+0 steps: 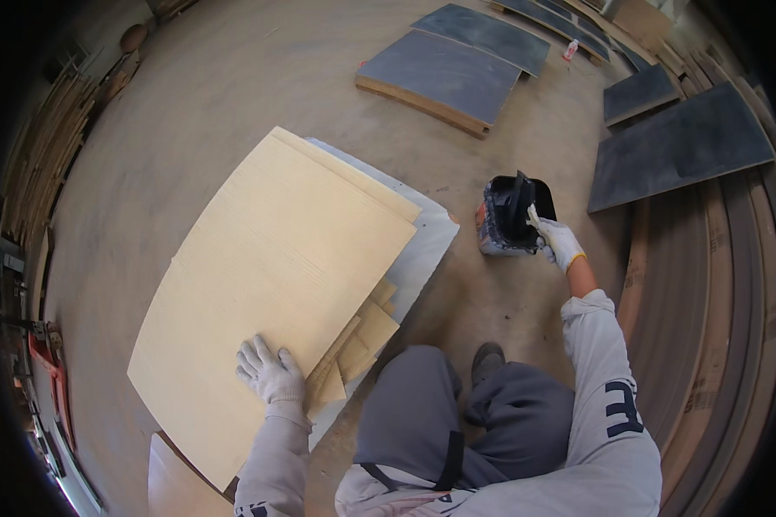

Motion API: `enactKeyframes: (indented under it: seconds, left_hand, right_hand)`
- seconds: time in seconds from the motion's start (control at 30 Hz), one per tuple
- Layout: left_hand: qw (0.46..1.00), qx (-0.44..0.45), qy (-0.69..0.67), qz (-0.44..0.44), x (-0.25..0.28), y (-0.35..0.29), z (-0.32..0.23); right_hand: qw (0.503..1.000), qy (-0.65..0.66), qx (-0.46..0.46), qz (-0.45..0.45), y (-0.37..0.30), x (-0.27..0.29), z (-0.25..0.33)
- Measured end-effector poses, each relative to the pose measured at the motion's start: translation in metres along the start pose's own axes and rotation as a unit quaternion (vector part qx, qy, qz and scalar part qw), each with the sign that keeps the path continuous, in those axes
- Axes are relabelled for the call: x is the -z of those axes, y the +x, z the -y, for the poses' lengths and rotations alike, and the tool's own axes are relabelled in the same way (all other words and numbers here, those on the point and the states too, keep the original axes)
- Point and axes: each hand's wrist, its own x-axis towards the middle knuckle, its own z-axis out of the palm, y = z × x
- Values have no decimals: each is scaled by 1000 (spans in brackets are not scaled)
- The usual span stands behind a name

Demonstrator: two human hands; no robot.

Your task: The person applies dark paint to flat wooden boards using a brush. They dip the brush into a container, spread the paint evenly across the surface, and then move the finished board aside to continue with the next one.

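Observation:
A large pale yellow board (276, 250) lies on top of a stack to the left of my legs. My left hand (269, 372), in a whitish work glove, rests flat on its near part with the fingers spread. Out to the right, my right hand (560, 243), in a white glove with a yellow cuff edge, is closed round the light handle of a paintbrush (519, 196). The brush's head is coated black, and its bristles are hard to make out. It is over a black bucket (491, 237) with a dark, wet-looking inside, standing on the floor.
Smaller board pieces (362, 345) stick out under the big board, above a whitish sheet (435, 237). Dark-faced boards (444, 73) lie stacked ahead. Another dark board (681, 146) rests on long brown stacks (698, 276) at right. Timber strips (47, 155) line the left wall.

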Motion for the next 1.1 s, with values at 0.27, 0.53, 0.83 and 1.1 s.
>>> enactKeyframes:
  seconds: [0.27,0.53,0.83,1.1]
  left_hand:
    - [999,-12,-11,-32,-4,-1,3]
    - [999,-8,-25,-22,-2,1,1]
    - [999,15,-5,-29,2,-1,13]
    - [998,16,-54,-33,4,-1,3]
  right_hand:
    - [992,59,79,-82,-18,-2,-35]
    - [982,11,150,-113,4,0,-56]
    - [948,-198,187,-164,3,-40,-59]
    - [920,-193,295,-173,-29,-37,-36]
